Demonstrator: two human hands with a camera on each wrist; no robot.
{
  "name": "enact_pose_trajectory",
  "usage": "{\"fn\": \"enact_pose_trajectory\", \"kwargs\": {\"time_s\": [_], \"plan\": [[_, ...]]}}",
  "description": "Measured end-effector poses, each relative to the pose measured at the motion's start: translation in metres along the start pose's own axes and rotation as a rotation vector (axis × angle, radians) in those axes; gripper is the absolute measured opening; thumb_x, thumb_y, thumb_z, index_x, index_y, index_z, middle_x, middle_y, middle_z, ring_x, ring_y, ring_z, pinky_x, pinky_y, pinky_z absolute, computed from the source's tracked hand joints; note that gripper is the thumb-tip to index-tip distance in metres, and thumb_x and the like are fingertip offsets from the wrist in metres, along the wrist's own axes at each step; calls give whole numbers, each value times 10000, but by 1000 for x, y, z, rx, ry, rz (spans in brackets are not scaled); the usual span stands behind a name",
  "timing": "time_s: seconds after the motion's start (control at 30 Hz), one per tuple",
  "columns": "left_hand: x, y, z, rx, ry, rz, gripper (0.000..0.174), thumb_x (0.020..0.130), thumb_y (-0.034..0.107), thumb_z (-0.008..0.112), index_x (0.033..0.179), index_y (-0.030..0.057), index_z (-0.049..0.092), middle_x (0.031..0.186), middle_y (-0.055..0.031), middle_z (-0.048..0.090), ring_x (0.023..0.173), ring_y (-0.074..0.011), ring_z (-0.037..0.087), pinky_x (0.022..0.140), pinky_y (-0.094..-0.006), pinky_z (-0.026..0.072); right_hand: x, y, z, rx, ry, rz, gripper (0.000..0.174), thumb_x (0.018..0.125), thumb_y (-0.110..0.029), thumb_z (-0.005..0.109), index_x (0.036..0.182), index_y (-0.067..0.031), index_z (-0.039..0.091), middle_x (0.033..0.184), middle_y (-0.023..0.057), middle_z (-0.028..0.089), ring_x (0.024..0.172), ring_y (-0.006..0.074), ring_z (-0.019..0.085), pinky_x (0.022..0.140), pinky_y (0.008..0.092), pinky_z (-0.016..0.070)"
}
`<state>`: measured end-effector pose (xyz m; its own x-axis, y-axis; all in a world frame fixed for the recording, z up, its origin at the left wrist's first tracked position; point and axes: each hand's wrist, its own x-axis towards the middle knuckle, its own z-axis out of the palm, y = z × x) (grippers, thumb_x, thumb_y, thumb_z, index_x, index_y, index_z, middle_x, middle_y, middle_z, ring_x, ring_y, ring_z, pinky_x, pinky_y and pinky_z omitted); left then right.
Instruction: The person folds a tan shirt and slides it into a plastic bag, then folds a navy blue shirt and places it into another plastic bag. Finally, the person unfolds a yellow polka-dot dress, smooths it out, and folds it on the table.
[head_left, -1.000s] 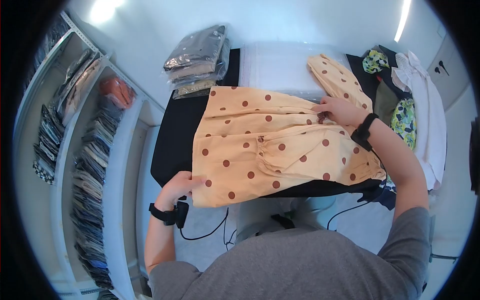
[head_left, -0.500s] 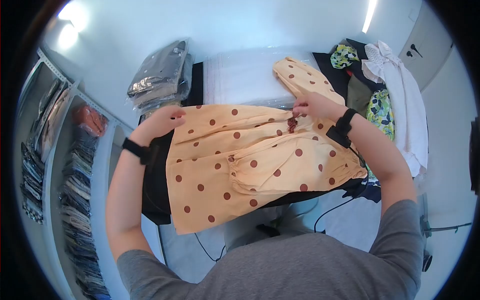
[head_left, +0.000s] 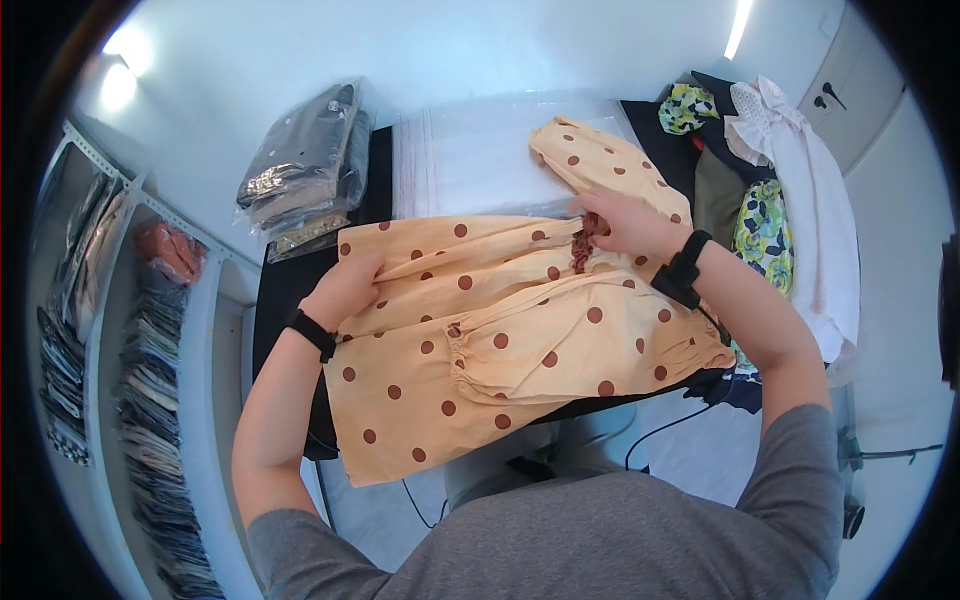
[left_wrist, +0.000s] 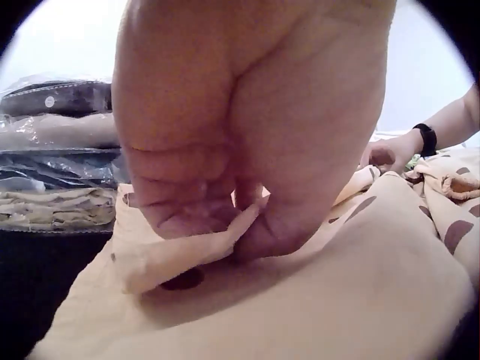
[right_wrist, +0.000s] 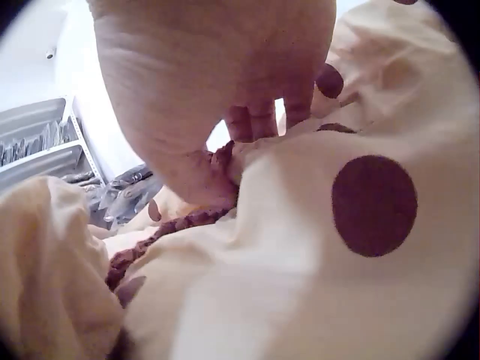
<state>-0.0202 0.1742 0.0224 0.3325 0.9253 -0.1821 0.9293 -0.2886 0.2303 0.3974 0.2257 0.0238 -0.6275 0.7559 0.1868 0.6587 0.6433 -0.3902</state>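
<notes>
A pale yellow dress (head_left: 400, 355) with brown polka dots lies spread across the table, its skirt toward the left. One sleeve (head_left: 610, 155) stretches toward the back; the other sleeve (head_left: 520, 350), with a gathered cuff, is laid over the front. My left hand (head_left: 345, 287) pinches a raised fold of the skirt (left_wrist: 176, 259) between thumb and fingers, near its left end. At the dress's middle, my right hand (head_left: 630, 222) pinches the cloth beside a ruffled brown trim (right_wrist: 172, 229). Some right fingertips are hidden behind the cloth.
Bagged folded clothes (head_left: 305, 150) are stacked at the table's back left. Behind the dress lie clear plastic bags (head_left: 465, 155). A white garment (head_left: 815, 220) and patterned clothes (head_left: 765, 235) heap on the right. Shelves of packed clothes (head_left: 150, 400) line the left wall.
My left hand has gone from the skirt's front left corner to its back left, and now pinches a fold there. My right hand stays by the brown trim. The head view has shifted.
</notes>
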Motion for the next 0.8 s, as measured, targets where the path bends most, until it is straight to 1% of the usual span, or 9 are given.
{"fn": "enact_pose_trajectory", "kwargs": {"time_s": [0.07, 0.13, 0.27, 0.33, 0.57, 0.6, 0.67, 0.77, 0.8], "plan": [[-1, -1, 0, 6, 51, 12, 122, 739, -2, 541, 859, 18, 540, 846, -162, 606, 839, -353, 588, 723, -409, 468, 2, 3, 1, 112, -5, -87, 159, 781, -78, 618, 905, -61, 520, 851, 113, 550, 740, 314, 572, 680, 365, 478], [1, -4, 1, 43, 117, 77, 107, 750, 3, 532, 855, 25, 533, 845, -151, 602, 835, -343, 587, 714, -407, 469, 8, 13, 7, -5, 51, -213, 140, 779, -72, 603, 881, -63, 508, 854, 112, 538, 763, 315, 573, 670, 369, 483], [0, -3, -2, 295, 335, 203, 50, 797, 29, 497, 845, 42, 506, 842, -123, 579, 827, -310, 581, 694, -397, 477, 7, 5, 12, -185, 126, -116, 115, 769, -54, 575, 865, -70, 514, 827, 99, 530, 773, 299, 578, 646, 378, 481], [-1, -1, 0, 338, 320, 244, 34, 813, 42, 486, 845, 44, 499, 842, -122, 572, 832, -306, 578, 696, -393, 480, 8, 1, 15, -428, 65, -132, 119, 755, -52, 557, 867, -85, 531, 819, 99, 519, 778, 290, 578, 635, 393, 477], [0, -17, 16, 128, 187, 254, 62, 790, 22, 530, 849, 35, 516, 806, -126, 560, 810, -305, 568, 684, -377, 457, 7, 5, 15, -374, 16, -245, 107, 752, -45, 548, 852, -77, 528, 829, 100, 507, 795, 297, 572, 665, 398, 465], [0, -19, 14, 127, 187, 251, 62, 790, 22, 530, 849, 35, 516, 806, -126, 560, 810, -305, 568, 684, -377, 457, 6, 6, 12, -313, -21, -211, 65, 780, -61, 556, 844, -63, 545, 840, 97, 529, 804, 287, 575, 682, 381, 464], [-4, -14, -4, -131, -95, 55, 109, 786, 41, 553, 894, 27, 558, 828, -125, 561, 813, -292, 567, 706, -360, 462, 4, 14, 9, -255, -59, -185, 39, 808, -78, 563, 835, -50, 563, 851, 94, 552, 812, 277, 577, 698, 365, 462], [-5, -22, -19, -237, -5, -30, 162, 743, 22, 592, 905, 22, 575, 867, -126, 569, 811, -294, 555, 717, -346, 451, 6, 15, 9, 346, -55, 214, 257, 861, -218, 613, 696, -22, 610, 768, 74, 605, 735, 186, 564, 683, 307, 456], [-2, -28, -19, -238, -1, -40, 162, 743, 22, 592, 905, 22, 575, 867, -126, 569, 811, -294, 555, 717, -346, 451, 7, 13, 7, 348, -59, 205, 257, 861, -218, 613, 696, -22, 610, 768, 74, 605, 735, 186, 564, 683, 307, 456]]}}
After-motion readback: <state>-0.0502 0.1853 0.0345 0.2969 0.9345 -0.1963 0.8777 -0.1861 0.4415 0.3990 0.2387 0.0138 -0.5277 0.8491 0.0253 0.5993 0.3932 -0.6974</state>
